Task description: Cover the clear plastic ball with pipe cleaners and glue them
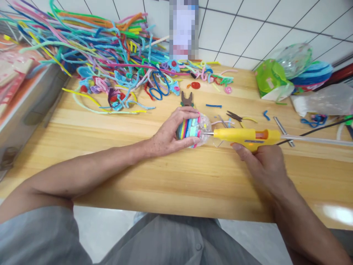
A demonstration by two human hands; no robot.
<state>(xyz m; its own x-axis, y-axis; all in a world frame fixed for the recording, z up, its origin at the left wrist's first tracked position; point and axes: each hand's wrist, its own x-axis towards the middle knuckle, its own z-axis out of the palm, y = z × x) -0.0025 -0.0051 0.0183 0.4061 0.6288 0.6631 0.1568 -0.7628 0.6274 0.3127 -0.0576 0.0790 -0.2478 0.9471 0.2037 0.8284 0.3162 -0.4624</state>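
Observation:
My left hand (167,134) is wrapped round a rounded clear shape banded with coloured pipe cleaners (189,129), low over the table. Its bare, see-through end faces right. My right hand (266,162) grips a yellow hot glue gun (234,136), with the thumb along its lower side. The gun's metal nozzle points left and meets the edge of the coloured bands, or lies just over it; contact cannot be told. A clear glue stick (317,140) sticks out of the gun's back. Just beyond my left fingers lie dark-jawed pliers (186,98).
A heap of pipe cleaners (104,48) fills the back left of the wooden table (138,180). Small pliers (238,117), a metal rod (284,130) and blue scraps lie behind the gun. A green package (271,79) stands back right; a black cord (317,129) runs right.

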